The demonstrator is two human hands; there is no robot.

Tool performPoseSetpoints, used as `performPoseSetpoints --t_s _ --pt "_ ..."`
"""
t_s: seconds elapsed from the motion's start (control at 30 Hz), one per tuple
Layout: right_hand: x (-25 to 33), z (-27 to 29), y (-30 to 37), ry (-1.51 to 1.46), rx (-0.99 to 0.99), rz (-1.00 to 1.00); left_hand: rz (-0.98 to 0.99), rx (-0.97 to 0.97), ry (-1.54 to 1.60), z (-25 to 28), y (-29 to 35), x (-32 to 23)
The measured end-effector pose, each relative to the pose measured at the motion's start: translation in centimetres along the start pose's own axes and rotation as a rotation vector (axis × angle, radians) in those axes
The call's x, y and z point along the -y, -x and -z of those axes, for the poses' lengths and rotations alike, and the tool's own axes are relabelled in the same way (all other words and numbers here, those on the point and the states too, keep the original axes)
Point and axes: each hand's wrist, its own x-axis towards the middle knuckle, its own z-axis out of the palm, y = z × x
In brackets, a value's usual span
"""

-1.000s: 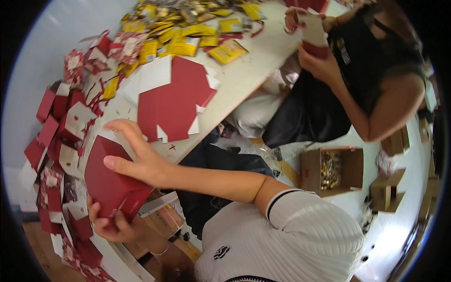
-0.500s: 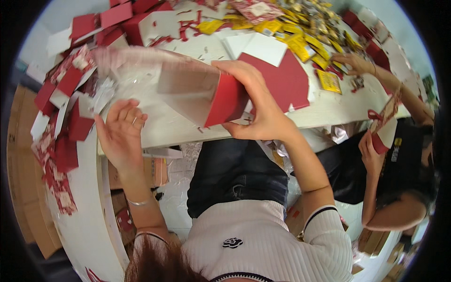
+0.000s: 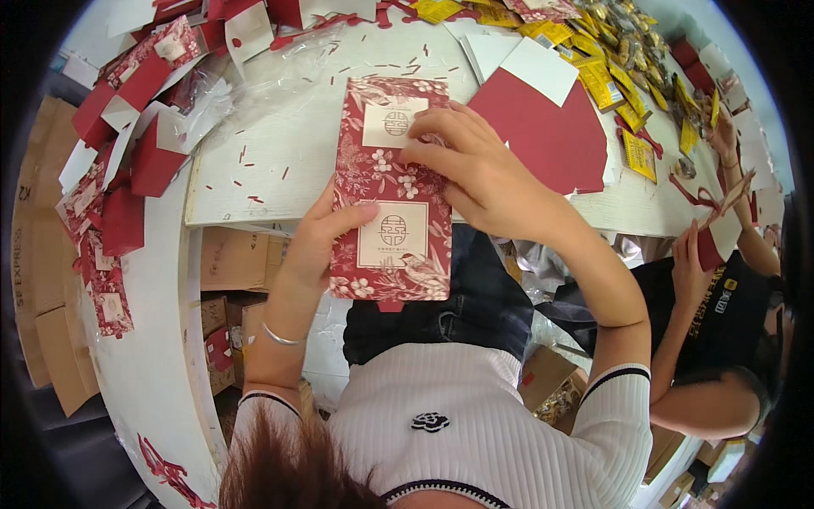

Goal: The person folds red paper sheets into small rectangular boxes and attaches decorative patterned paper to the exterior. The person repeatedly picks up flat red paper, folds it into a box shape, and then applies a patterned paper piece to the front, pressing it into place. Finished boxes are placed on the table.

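Note:
A floral red-and-cream cardboard box (image 3: 390, 182) is held upright before me, with two cream label panels on its face. My left hand (image 3: 326, 233) grips its left edge, thumb pressed on the front and the other fingers hidden behind. Along the upper right edge my right hand (image 3: 475, 170) is closed on the box, its bent fingers lying over the front near the upper panel. A small red tab (image 3: 391, 306) sticks out below the lower edge. The depth of the box cannot be seen from here.
Red and white boxes (image 3: 157, 153) pile up at the left. Flat red cardboard (image 3: 543, 127) lies right of my hands, near many yellow packets (image 3: 598, 81). Red scraps dot the white table (image 3: 280, 136). At the right a co-worker's hand (image 3: 691, 250) holds a small box (image 3: 718, 237).
My left hand, open and empty before, now grips the box. The box has turned from lying sideways in my right hand to showing its floral face. My right hand has shifted its grip.

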Motion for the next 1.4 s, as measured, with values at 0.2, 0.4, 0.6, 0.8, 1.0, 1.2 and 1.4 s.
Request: performPoseSetpoints --t_s 0.2,0.4,0.6,0.8,1.0,1.2,1.4 --pt "1.6 -0.9 -0.4 0.088 -0.063 -0.024 -0.04 -0.067 0.129 -0.6 -0.2 1.8" --pt "1.2 -0.9 0.3 -0.006 -0.033 -0.115 -0.08 -0.053 0.159 -1.3 -0.4 2.1" --pt "1.5 -0.4 -1.2 -0.173 0.023 -0.075 -0.163 -0.072 0.215 -0.9 -1.7 2.7" --pt "-14.2 0.8 -7.3 -0.16 -0.405 -0.377 0.007 -0.006 0.267 0.9 -3.3 2.3" --pt "-20.1 -3.8 -14.8 0.425 -0.09 -0.669 0.091 0.051 -0.109 4.8 -1.0 1.0" --pt "-22.9 -4.3 -16.1 0.032 -0.386 -0.675 -0.104 -0.055 -0.233 4.4 0.7 -0.4" --pt "-10.4 3.3 -10.2 -0.863 -0.369 -0.398 -0.25 0.023 -0.244 3.0 0.4 -1.9"
